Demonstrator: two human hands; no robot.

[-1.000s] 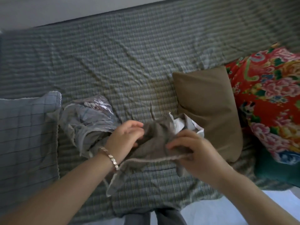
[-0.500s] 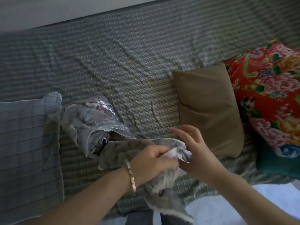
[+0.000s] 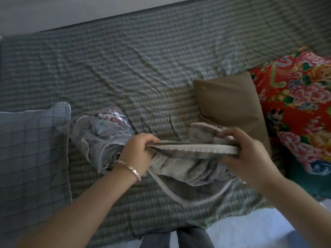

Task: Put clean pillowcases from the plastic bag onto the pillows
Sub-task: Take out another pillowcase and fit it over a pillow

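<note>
Pillowcase (image 3: 188,169), grey, scalloped trim: out of plastic bag (image 3: 103,133), stretched by its hem between left hand (image 3: 138,153) and right hand (image 3: 245,154), both gripping, near front edge of bed (image 3: 143,68). Brown pillow (image 3: 231,104) beside it uncovered; bag apparently holds more.

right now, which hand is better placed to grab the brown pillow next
Probably right: the right hand, gripping the pillowcase, sits beside the brown pillow; the left hand is over by the plastic bag.
</note>
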